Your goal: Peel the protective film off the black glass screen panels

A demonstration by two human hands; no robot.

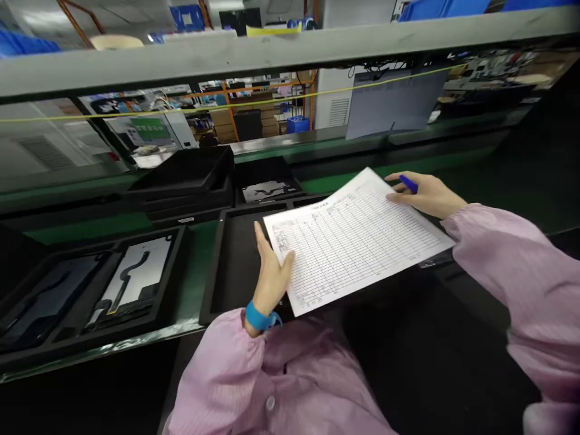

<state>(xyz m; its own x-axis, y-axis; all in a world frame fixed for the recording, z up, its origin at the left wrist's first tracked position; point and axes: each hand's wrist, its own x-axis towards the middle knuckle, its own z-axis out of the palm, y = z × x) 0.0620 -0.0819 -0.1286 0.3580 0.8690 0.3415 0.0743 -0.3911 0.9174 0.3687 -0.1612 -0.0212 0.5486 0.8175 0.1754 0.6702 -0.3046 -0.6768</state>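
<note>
A white printed form point(357, 241), ruled into a table of rows and columns, is tilted in front of me above the bench edge. My left hand point(272, 272) grips its left edge, thumb on top and the other fingers mostly hidden beneath. At the upper right edge, my right hand point(426, 192) has a blue pen point(408, 183) between its fingers, and its fingertips touch the paper. Left of the form lies a black tray point(235, 260), partly covered by the paper and my left hand.
Another black tray point(170, 290) at left holds flat panels with dark flex cables. Stacked black trays point(185, 175) stand behind, beside a tray with a similar panel point(269, 190). A grey shelf beam point(290, 51) crosses above; a grey panel point(394, 103) hangs at the back.
</note>
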